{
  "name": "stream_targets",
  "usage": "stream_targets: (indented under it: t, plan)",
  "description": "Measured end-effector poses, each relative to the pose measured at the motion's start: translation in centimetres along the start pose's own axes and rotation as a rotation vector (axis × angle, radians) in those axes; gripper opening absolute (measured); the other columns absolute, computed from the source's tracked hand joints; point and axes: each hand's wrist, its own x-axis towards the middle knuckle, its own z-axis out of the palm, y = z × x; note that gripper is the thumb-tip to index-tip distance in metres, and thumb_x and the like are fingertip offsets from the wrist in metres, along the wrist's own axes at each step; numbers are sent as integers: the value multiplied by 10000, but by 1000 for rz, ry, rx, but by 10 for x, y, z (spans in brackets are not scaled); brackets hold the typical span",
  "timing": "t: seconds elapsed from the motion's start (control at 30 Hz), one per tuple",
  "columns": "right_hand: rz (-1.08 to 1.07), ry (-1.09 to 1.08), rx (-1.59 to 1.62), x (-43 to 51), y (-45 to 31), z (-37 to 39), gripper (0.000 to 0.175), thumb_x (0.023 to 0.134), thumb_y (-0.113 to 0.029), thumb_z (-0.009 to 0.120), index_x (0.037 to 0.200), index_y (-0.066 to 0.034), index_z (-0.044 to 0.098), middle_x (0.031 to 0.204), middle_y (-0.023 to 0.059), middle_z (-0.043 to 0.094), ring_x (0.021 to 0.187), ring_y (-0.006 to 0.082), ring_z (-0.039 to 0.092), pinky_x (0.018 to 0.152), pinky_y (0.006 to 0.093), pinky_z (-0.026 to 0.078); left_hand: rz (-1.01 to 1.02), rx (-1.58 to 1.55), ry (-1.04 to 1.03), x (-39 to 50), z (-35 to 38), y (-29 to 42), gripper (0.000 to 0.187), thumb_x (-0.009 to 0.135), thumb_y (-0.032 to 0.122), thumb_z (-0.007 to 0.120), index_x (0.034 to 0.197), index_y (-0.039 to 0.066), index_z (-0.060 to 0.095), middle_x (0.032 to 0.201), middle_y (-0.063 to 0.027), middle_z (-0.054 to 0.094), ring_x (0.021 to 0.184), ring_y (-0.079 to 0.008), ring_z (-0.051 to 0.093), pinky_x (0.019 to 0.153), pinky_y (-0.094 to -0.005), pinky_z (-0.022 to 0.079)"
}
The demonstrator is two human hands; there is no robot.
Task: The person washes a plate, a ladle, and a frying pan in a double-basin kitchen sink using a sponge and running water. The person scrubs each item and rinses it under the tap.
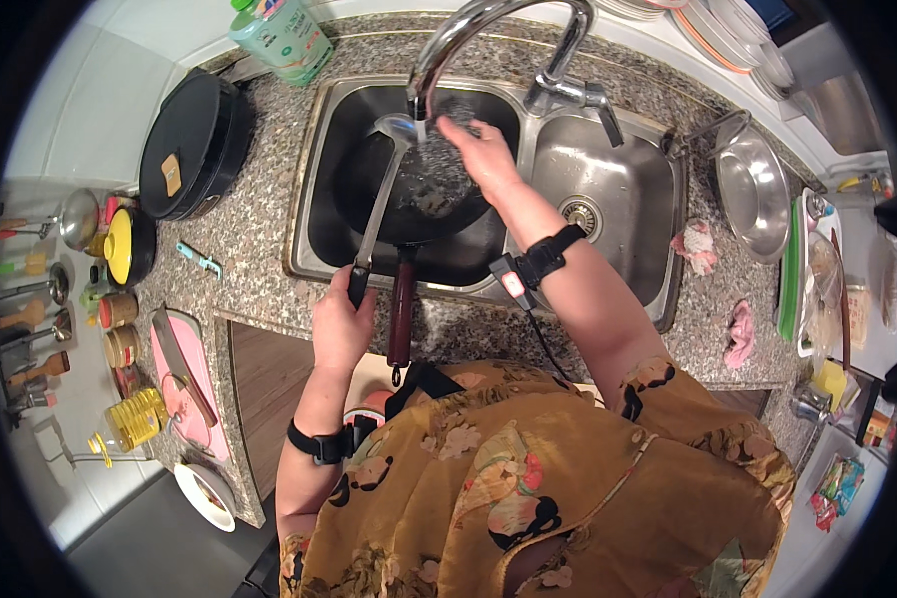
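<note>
My left hand (pixel 344 321) grips the black handle end of a long metal cooking utensil (pixel 385 190), apparently a wok spatula. Its head is up under the spout of the chrome faucet (pixel 422 82), where water runs. Beside that head is my right hand (pixel 486 157), fingers bent over a blurred grey mass; I cannot tell whether this is a wire scourer or splashing water. Below both lies a black wok (pixel 418 220) in the left basin of the steel sink (pixel 310 187). Its dark red handle (pixel 401 314) juts over the sink's front edge towards me.
Right of the wok is the second basin (pixel 628 194), with a drain. A steel bowl (pixel 755 194) and pink cloths (pixel 740 333) lie farther right. At left are a lidded black pan (pixel 190 149), a blue peeler (pixel 198 259) and a cleaver (pixel 172 344) on a pink board (pixel 213 374).
</note>
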Motion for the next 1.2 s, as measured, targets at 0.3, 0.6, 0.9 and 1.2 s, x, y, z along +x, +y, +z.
stream_targets:
  t: [0.3,0.6,0.9,1.2]
  plan:
    - [281,-257,120,48,-4,13,422,906,-428,567,1065,-41,623,1077,102,632,1019,221,609,805,385,505,105,279,-18,-11,-18,-2,407,808,119,669,1196,91,550,846,-180,674,732,-376,653,653,-455,536]
    - [397,-4,1082,35,11,31,216,984,-152,423,967,-62,619,929,65,668,850,217,659,739,393,547,52,-22,-31,-15,-20,-11,370,837,139,671,1181,44,574,811,-226,656,769,-404,649,651,-448,521]
    - [419,101,877,22,-2,51,147,963,-268,547,1013,-147,614,885,6,632,784,182,589,662,368,475,39,248,61,-11,-15,-1,360,866,139,642,1210,61,570,869,-225,661,768,-406,651,642,-452,520]
    - [492,-165,475,16,-5,22,235,958,-269,564,1144,-127,578,941,31,653,859,165,647,796,382,527,2,-7,-81,-8,-22,-25,381,846,174,678,1198,67,575,881,-212,665,781,-393,653,657,-443,524]
